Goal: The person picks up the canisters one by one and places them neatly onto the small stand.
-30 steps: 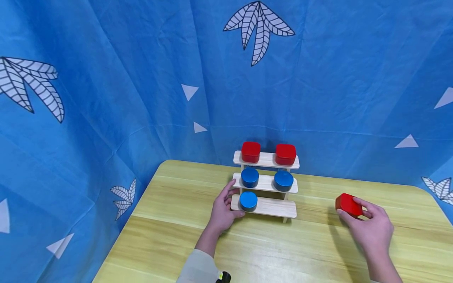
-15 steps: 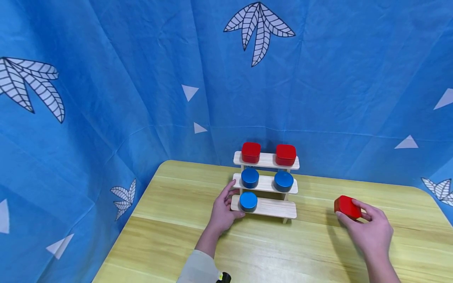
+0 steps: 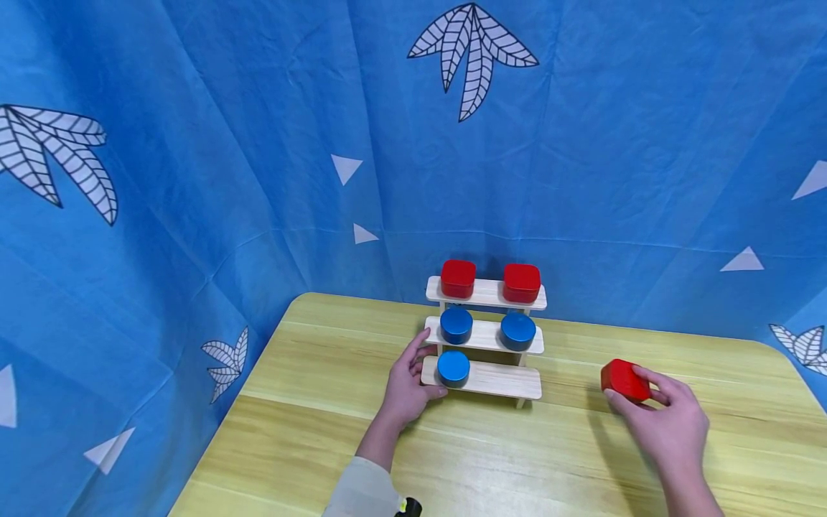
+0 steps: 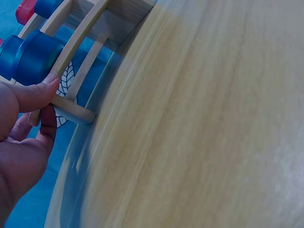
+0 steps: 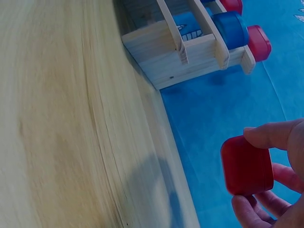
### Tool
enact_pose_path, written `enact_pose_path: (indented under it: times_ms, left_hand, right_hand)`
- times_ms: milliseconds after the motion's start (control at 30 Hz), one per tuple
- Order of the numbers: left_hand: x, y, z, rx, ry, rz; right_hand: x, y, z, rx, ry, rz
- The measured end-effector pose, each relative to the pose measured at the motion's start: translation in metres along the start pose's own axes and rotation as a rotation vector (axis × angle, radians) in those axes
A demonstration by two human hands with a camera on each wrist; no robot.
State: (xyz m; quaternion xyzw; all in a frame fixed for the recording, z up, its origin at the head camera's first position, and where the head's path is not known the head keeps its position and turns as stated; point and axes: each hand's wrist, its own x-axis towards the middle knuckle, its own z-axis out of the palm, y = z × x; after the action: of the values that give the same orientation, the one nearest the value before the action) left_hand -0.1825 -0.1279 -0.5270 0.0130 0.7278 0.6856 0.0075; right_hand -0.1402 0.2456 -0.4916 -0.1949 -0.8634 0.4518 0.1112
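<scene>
A three-step wooden display stand (image 3: 497,379) stands at the back of the table. My left hand (image 3: 405,391) grips the left end of its lowest step, thumb in front and fingers at the side, as the left wrist view also shows. On that step, at the left, sits a round blue tin (image 3: 454,368). Two more round blue tins are on the middle step, and two squarish red tins (image 3: 458,278) on the top one. To the right of the stand my right hand (image 3: 672,420) holds another red tin (image 5: 247,165) between thumb and fingers, above the table.
The wooden table (image 3: 310,438) has rounded back corners. Behind it and on the left hangs a blue curtain (image 3: 601,158) with white leaf prints. A black object (image 3: 408,507) shows beside the left sleeve at the bottom edge.
My right hand has moved slightly left, toward the stand, with the red tin in it. My left hand and the stand have stayed in place.
</scene>
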Motion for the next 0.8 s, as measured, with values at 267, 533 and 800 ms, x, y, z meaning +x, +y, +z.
enact_pose_path:
  times_ms: [267,533,800]
  left_hand:
    - [0.000,-0.001,0.000,-0.008,-0.001,-0.011]
    - [0.000,-0.001,0.001,-0.014,-0.002,-0.005]
    - [0.001,-0.001,0.001,-0.006,0.000,-0.007]
  right_hand:
    - [-0.004,-0.003,0.003,0.015,-0.001,-0.010]
    - [-0.007,-0.007,0.006,0.037,0.003,-0.003]
    - [-0.011,-0.013,0.006,0.047,0.018,-0.037]
